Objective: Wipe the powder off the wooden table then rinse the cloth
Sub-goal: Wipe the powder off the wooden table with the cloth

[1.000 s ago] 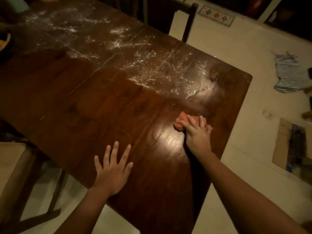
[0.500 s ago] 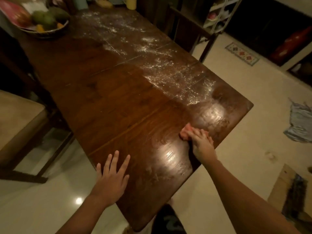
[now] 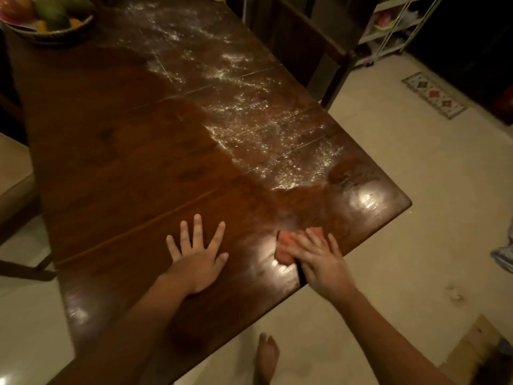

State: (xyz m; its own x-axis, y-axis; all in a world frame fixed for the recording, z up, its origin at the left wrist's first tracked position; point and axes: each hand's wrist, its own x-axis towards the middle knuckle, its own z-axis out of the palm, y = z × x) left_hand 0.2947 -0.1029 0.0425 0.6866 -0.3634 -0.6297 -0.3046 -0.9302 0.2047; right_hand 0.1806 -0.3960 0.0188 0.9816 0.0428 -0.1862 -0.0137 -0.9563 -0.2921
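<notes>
A dark wooden table (image 3: 133, 168) fills most of the view. White powder (image 3: 249, 120) lies in a band down its right side, from the far end to near the right corner. A pink cloth (image 3: 286, 245) rests on the table near the front right edge. My right hand (image 3: 322, 259) presses flat on the cloth, fingers over it. Just left of it, my left hand (image 3: 198, 257) lies flat on the bare wood with fingers spread and nothing in it. The wood around the cloth shines wet.
A basket of fruit (image 3: 47, 20) stands at the far left end of the table. A dark wooden chair (image 3: 313, 51) stands at the table's right side, another seat (image 3: 14, 184) at the left. A small rug (image 3: 435, 94) lies on the floor; my bare foot (image 3: 266, 357) shows below.
My right hand has slid the cloth toward me along the right edge. My left hand has moved onto the table closer to the cloth. The view has shifted to show the fruit basket.
</notes>
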